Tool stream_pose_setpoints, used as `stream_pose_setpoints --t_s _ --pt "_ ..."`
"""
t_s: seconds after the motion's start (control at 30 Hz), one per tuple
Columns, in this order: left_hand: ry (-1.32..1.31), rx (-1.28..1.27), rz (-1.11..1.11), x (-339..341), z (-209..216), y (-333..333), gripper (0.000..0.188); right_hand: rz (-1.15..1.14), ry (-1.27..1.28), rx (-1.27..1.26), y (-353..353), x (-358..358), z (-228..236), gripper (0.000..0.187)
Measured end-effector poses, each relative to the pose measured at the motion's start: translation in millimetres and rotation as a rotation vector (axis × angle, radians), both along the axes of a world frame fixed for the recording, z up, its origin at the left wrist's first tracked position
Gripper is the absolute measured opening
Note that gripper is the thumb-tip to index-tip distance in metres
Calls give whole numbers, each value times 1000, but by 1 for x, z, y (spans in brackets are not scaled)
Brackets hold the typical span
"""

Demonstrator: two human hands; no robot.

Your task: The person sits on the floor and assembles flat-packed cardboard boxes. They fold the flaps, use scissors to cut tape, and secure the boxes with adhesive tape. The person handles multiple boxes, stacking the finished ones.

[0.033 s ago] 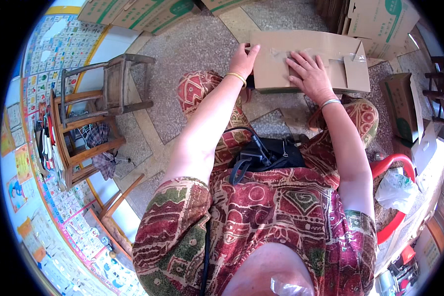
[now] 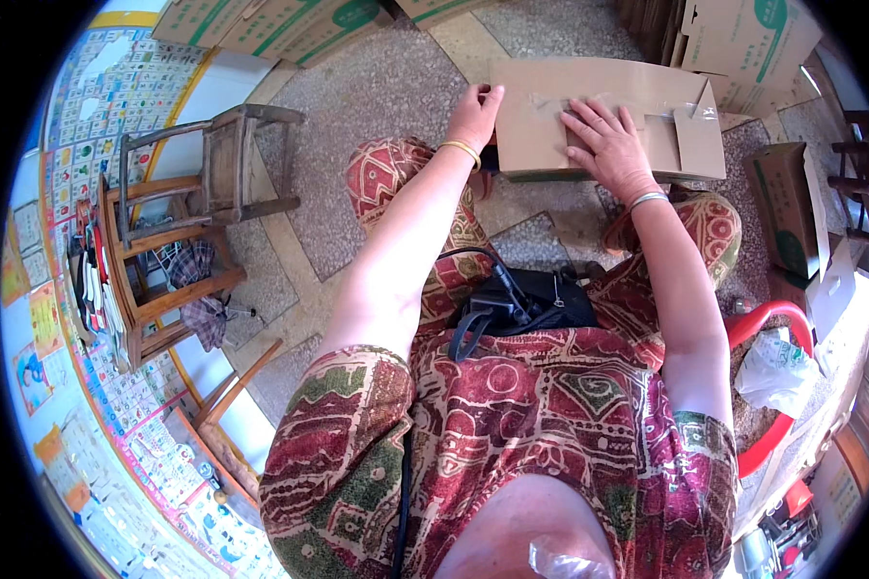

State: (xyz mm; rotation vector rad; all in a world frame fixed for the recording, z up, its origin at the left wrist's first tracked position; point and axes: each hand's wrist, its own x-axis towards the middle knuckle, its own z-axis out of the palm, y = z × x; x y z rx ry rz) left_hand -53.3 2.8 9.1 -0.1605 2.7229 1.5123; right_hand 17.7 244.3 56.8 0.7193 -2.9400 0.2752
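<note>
A long brown cardboard box (image 2: 541,111) lies in front of me between my knees. Clear tape runs along its top, and a cut flap shows at its right end. My right hand (image 2: 605,145) rests flat on the box top, fingers spread. At the box's left edge is my left hand (image 2: 473,118), its fingers curled and thumb drawn in. What these fingers hold, if anything, is too small to make out. A dark thing under that hand is mostly hidden by it.
Flat cardboard boxes (image 2: 290,29) stand at the far left, with more cartons (image 2: 748,48) at the far right. An open carton (image 2: 787,207) stands at right, near a red-rimmed container (image 2: 787,314) with a white plastic bag (image 2: 777,372). Wooden chairs (image 2: 227,164) are at left. A black pouch (image 2: 541,299) sits at my waist.
My left hand has shifted very slightly to the left at the box edge. The box and my right hand stay almost where they were.
</note>
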Motion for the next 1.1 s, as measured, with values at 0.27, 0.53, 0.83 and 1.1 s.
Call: stream_pose_setpoints --t_s 0.27,0.53,0.83,1.1 --pt "121 -429 -286 6 -12 -22 27 12 66 -456 22 -14 -19 28" --pt "-13 -176 -257 2 -21 -21 42 -339 354 -465 36 -6 -17 24" --pt "-48 -123 -197 6 -30 -13 43 -928 -865 -1106 42 63 -44 66" --pt "-136 -323 -289 21 -18 8 47 -999 -748 -1440 23 32 -54 63"
